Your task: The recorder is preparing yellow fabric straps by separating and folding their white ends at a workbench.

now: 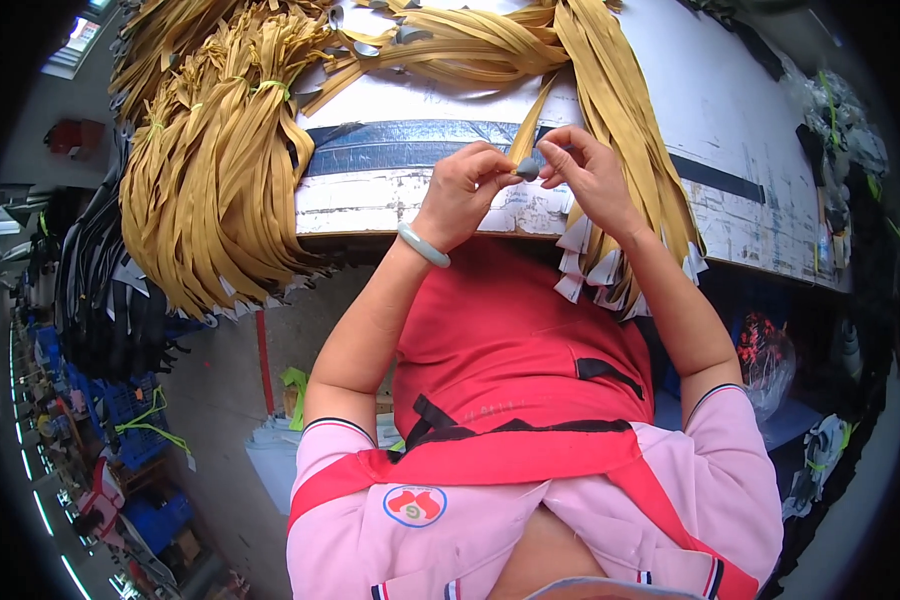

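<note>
From my end, the left hand (460,192) has thumb and forefinger pinched together on the lower end of a gold strap (534,122), right beside a small grey piece (529,169); its other fingers are curled in behind, palm turned inward; pale bangle (423,246) on that wrist. Right hand (594,180) comes in from the other side, fingers bent, thumb and forefinger tips close to the grey piece; I can't tell whether they press on it or sit just apart.

Strap is up between the two hands, over the near edge of the bench (735,125); long axis runs from the far side toward the person, slanting a little left on the way down; lower end points at the left fingertips, upper end goes up by the hanging gold bundle (625,100); it reads narrow and fairly straight to me; grey piece sits at its lower end, how it's fixed I can't make out.

Around it: the hanging bundle drops over the bench edge just right of the hands, white tips (574,262) lowest; thick gold stack (215,190) hangs at far left; dark tape (410,138) crosses the bench behind the left hand.
</note>
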Demonstrator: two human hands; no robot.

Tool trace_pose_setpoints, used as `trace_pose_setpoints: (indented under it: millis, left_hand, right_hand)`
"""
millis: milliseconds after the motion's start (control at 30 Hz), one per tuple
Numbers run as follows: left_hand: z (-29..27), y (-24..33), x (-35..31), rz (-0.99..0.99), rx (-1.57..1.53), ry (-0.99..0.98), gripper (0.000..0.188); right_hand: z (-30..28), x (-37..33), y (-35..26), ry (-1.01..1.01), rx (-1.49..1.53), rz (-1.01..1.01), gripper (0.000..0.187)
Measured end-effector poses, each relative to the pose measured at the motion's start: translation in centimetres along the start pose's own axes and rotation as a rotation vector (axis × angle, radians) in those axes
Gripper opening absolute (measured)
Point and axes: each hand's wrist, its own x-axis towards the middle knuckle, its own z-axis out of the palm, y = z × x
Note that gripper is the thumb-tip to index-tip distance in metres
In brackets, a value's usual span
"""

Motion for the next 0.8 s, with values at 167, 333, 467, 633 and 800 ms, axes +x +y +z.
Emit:
trace_pose_setpoints:
  millis: [167,333,467,633,800]
  left_hand:
    - [1.9,0.2,-0.3,0.101,0.117,0.068,0.008]
    - [1.3,0.3,0.5,0.046,0.122,0.138,0.008]
    - [-7.9,-2.6,0.6,-0.170,-0.145,0.800,0.018]
    - [-5.2,-2.5,-2.8,-0.246,-0.063,0.373,0.015]
    - [4.2,1.5,-5.5,-0.238,0.026,-0.082,0.021]
  right_hand:
    - [0.6,-0.6,-0.6,-0.057,-0.144,0.098,0.024]
    - [-1.9,0.1,0.6,-0.088,-0.114,0.116,0.023]
    - [-5.4,-1.3,0.2,0.091,-0.166,0.149,0.025]
    - [-6.1,-4.1,-0.2,0.026,-0.452,0.209,0.025]
    - [-3.8,-4.7,-1.6,-0.059,-0.599,0.043,0.022]
